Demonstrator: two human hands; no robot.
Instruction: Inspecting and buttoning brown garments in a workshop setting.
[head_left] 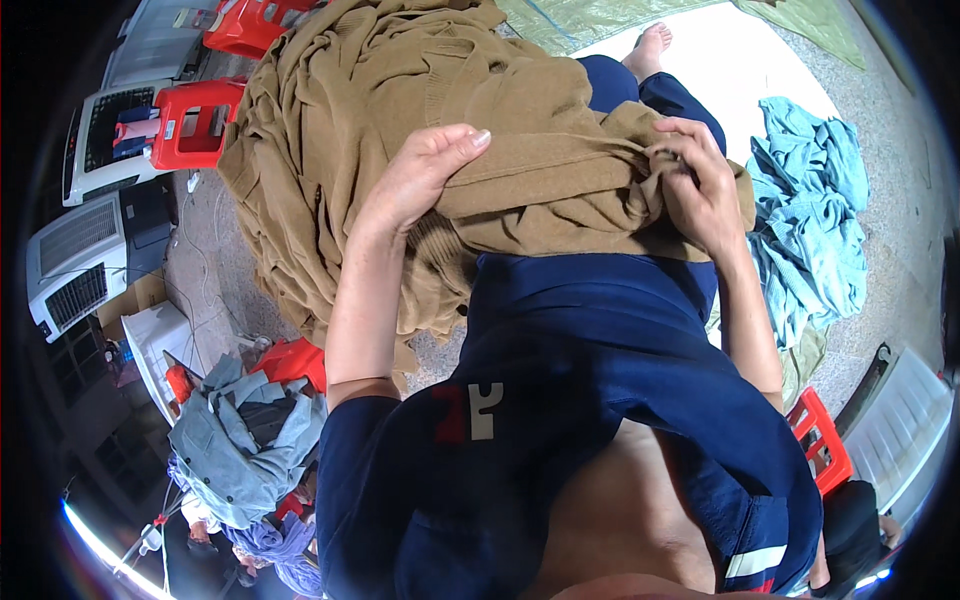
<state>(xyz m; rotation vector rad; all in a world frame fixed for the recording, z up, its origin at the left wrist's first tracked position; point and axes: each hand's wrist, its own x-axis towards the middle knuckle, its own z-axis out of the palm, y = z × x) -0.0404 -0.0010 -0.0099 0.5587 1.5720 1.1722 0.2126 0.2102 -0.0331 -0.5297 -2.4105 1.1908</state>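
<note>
A brown knit garment (540, 175) lies stretched across my lap, its seam running sideways between my two hands. My left hand (420, 178) pinches its left end, with the thumb on top and the other fingers mostly hidden. At the other end, my right hand (702, 190) has curled fingers closed on a bunched, creased part of the cloth. More of the same brown cloth (330, 130) spreads in a large heap beyond and to the left of my left forearm. I cannot tell whether the heap is one piece with what I hold.
Light blue garments (808, 200) lie crumpled at the right, beside a white sheet (720, 45). Red stools (195, 125) stand at far left, near white appliances (80, 250). Grey clothes (240, 445) pile up at lower left. A red stool (822, 440) stands at lower right.
</note>
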